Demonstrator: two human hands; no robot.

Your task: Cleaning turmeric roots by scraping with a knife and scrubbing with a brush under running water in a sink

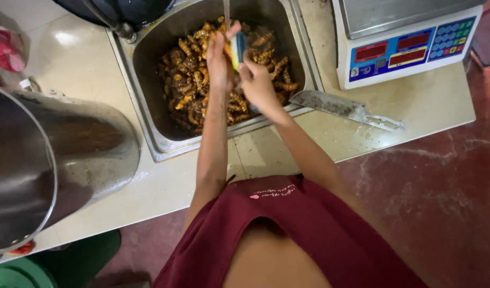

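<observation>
Here both hands — left hand (219, 60), right hand (257, 81) — grip a blue-yellow tool (237, 49).

A small blue-and-yellow scrubbing sponge (237, 49) stands upright between both hands, pressed against them, above the wet orange-brown turmeric roots (189, 80) heaped just beneath.

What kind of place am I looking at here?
Likely a food-prep or market kitchen: a steel sink full of orange-brown roots, a digital weighing scale, and a cleaver on the tiled counter.
</observation>
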